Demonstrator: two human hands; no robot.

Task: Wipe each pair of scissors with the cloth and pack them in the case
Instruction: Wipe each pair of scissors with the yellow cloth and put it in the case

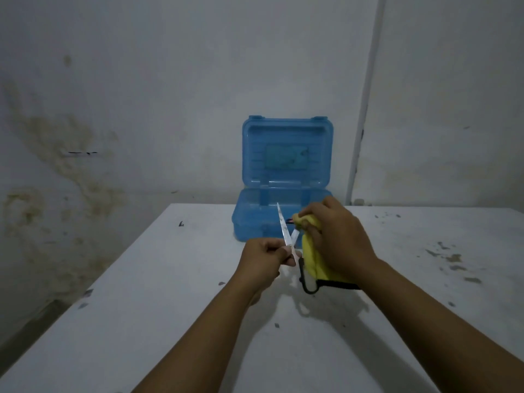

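My left hand (263, 258) grips a pair of scissors (284, 226) near the pivot, blades spread and pointing up. One blade rises free; the other runs into the yellow cloth (310, 260). My right hand (336, 236) holds that cloth bunched around the covered blade. A black handle loop hangs below the cloth. Behind both hands stands the blue plastic case (286, 154), lid raised upright. Its base is partly hidden by my hands, and something small and dark shows at its rim.
The white table (158, 307) carries scattered dark specks and chipped paint, most at the right. A stained wall stands close behind the case, with a white pipe (364, 109) running down it at the right. The table's left edge drops off diagonally.
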